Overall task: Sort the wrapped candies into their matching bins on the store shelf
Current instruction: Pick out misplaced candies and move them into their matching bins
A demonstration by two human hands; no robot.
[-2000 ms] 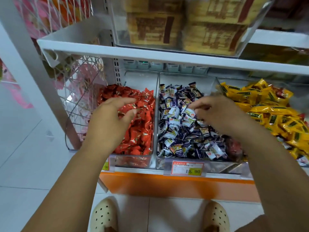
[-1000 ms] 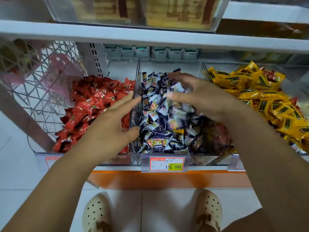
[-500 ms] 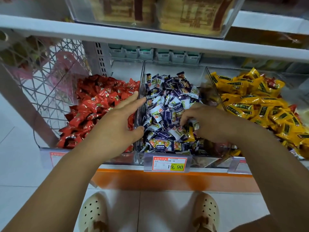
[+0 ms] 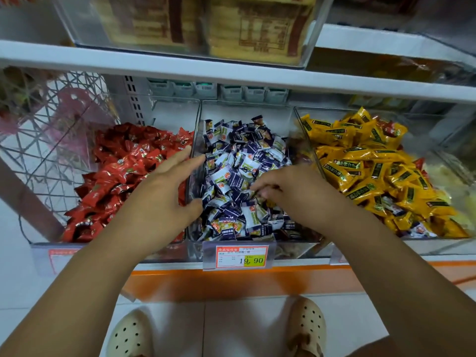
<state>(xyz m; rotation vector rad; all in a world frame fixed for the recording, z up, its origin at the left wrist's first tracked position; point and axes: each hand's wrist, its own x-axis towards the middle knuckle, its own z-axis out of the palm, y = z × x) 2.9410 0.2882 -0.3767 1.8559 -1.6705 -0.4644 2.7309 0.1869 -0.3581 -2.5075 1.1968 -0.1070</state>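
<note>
Three clear bins sit side by side on the shelf. The left bin holds red wrapped candies (image 4: 121, 173), the middle bin blue-and-white candies (image 4: 239, 155), the right bin yellow candies (image 4: 365, 166) with a few red and white ones mixed in. My left hand (image 4: 159, 202) rests flat and open on the divider (image 4: 194, 140) between the red and blue bins. My right hand (image 4: 288, 191) lies palm down in the middle bin, its fingertips curled into the blue candies; whether it grips one is hidden.
A price tag (image 4: 239, 256) reading 19.90 hangs on the middle bin's front. A white shelf board (image 4: 180, 68) runs overhead with a clear box of yellow packs (image 4: 206, 24). A wire basket (image 4: 51, 130) stands at the left. My two shoes show on the tiled floor.
My right hand came down from the back of the middle bin toward its front and dug into the blue candies. My left hand stayed on the divider.
</note>
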